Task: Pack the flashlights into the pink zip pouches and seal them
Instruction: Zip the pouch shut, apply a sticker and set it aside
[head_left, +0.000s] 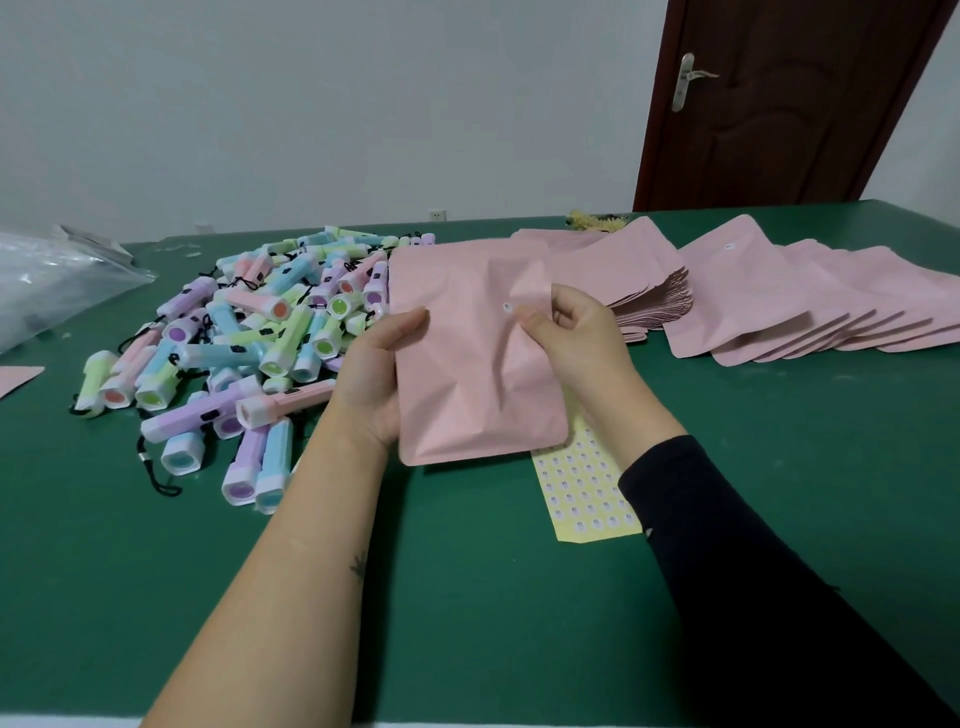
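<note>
I hold a pink zip pouch (467, 358) above the green table, at the centre of the head view. My left hand (376, 374) grips its left edge. My right hand (576, 332) pinches its right side beside a small round white sticker (507, 307) on the face. The pouch looks puffed and creased; I cannot see what is inside. A heap of pastel flashlights (249, 343) with black wrist cords lies to the left. Flat pink pouches (779, 301) fan out to the right.
A yellow sticker sheet (582, 488) lies on the green table (467, 597) under the held pouch. A clear plastic bag (57, 280) sits at the far left, with a pink pouch corner (15, 379) at the left edge. A brown door (779, 104) stands behind.
</note>
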